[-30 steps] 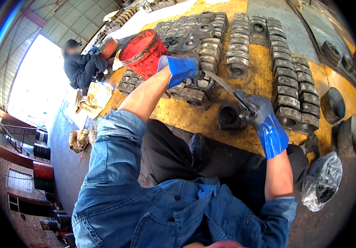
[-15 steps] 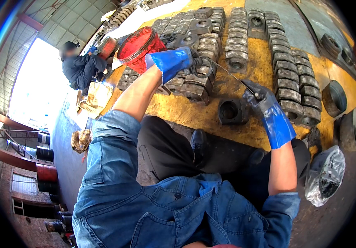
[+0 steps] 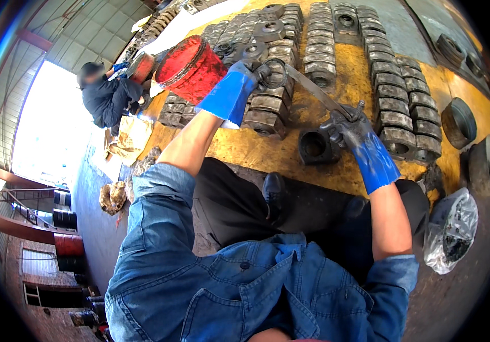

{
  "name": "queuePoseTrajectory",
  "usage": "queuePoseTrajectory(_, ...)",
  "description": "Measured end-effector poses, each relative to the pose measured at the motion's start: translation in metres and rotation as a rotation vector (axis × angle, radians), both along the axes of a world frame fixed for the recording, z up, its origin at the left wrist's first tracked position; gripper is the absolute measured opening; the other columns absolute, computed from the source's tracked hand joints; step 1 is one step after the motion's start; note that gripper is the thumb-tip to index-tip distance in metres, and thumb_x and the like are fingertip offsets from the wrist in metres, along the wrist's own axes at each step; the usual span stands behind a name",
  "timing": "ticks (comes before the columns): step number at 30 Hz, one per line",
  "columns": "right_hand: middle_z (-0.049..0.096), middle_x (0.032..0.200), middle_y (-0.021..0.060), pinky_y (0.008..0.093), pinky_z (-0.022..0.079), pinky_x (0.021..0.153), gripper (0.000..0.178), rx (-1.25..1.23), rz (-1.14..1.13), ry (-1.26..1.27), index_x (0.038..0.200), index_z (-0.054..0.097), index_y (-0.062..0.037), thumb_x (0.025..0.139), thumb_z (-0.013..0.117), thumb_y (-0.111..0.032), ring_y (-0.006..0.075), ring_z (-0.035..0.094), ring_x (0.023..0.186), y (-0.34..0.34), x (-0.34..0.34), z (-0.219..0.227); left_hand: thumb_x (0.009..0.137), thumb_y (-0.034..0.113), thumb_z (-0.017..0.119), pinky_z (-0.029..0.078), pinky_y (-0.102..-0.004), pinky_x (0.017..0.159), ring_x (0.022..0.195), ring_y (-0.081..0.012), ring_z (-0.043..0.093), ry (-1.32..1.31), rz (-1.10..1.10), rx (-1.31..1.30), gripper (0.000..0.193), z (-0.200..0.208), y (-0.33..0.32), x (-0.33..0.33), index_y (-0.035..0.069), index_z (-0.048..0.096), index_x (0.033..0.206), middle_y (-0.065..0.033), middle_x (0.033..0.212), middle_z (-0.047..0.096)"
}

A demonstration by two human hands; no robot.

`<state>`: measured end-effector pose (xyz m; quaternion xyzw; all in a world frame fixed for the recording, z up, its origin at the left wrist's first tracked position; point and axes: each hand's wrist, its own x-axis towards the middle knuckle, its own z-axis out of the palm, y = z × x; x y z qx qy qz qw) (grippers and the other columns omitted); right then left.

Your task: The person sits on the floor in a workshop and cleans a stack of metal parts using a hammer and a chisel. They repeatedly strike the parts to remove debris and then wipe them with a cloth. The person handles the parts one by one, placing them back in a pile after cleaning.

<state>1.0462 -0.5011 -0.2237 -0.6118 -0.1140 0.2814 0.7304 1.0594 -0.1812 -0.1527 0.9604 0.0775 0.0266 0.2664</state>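
Observation:
Both hands wear blue gloves with blackened fingers. My left hand (image 3: 250, 71) is closed at a thin dark ring (image 3: 275, 85), held up over the stacked metal blocks. A flat grey metal strip (image 3: 316, 91) slants from beside that ring down to my right hand (image 3: 347, 125), whose fingers are closed around its lower end. One finger or the thumb there points upward. Whether ring and strip are joined I cannot tell. Just left of my right hand, a single dark square block with a round hole (image 3: 314, 146) rests on the yellow surface (image 3: 290, 154).
A red bucket (image 3: 191, 68) stands left of my left hand. Rows of metal blocks (image 3: 390, 105) run away on the right, near a loose metal ring (image 3: 459, 129). A clear plastic bag (image 3: 451, 231) lies at right. A co-worker (image 3: 105, 97) sits at far left.
The strip has turned from edge-on to showing its flat side. My left hand and the ring have risen slightly and moved a little left. My right hand has shifted slightly left.

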Motion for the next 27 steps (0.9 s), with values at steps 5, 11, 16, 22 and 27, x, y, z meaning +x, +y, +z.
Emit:
queuePoseTrajectory(5,0.066,0.080,0.0119,0.0305,0.047,0.049,0.030,0.107,0.001,0.164,0.115,0.056,0.0009,0.093,0.057,-0.019,0.0152,0.053,0.052,0.010,-0.008,0.012,0.087,0.020,0.064,0.051,-0.0327,0.065,0.071,-0.0194,0.066,-0.397,0.081,-0.403,0.019,-0.038,0.015,-0.002,0.004,0.071,0.095,-0.0137,0.082,0.070)
queuePoseTrajectory(11,0.066,0.080,0.0118,0.0293,0.047,0.048,0.030,0.175,-0.019,0.325,0.115,0.056,0.0007,0.093,0.056,-0.019,0.0147,0.054,0.051,0.019,-0.019,0.013,0.087,0.019,0.065,0.051,-0.0325,0.066,0.071,-0.0192,0.066,-0.466,0.112,-1.120,0.018,-0.051,-0.006,-0.023,0.004,0.071,0.095,-0.0133,0.082,0.070)
queuePoseTrajectory(16,0.067,0.079,0.0118,0.0283,0.047,0.047,0.029,0.198,-0.031,0.415,0.115,0.056,0.0006,0.094,0.056,-0.020,0.0143,0.055,0.051,0.029,-0.024,0.014,0.087,0.018,0.065,0.051,-0.0323,0.066,0.072,-0.0189,0.066,-0.488,0.091,-1.318,0.017,-0.058,-0.012,-0.022,0.004,0.071,0.095,-0.0129,0.082,0.070)
queuePoseTrajectory(22,0.068,0.079,0.0127,0.0273,0.046,0.046,0.030,0.220,-0.047,0.460,0.115,0.057,0.0011,0.094,0.056,-0.021,0.0145,0.056,0.050,0.041,-0.023,0.002,0.087,0.017,0.065,0.051,-0.0321,0.067,0.072,-0.0186,0.066,-0.486,0.059,-1.422,0.016,-0.069,-0.015,-0.013,0.004,0.071,0.095,-0.0125,0.082,0.071)
queuePoseTrajectory(27,0.069,0.080,0.0138,0.0261,0.046,0.046,0.033,0.235,-0.045,0.436,0.117,0.056,0.0015,0.093,0.056,-0.022,0.0142,0.056,0.049,0.044,-0.020,0.000,0.086,0.016,0.066,0.052,-0.0319,0.067,0.072,-0.0184,0.066,-0.478,0.041,-1.467,0.016,-0.074,-0.013,-0.014,0.003,0.071,0.095,-0.0122,0.082,0.071)
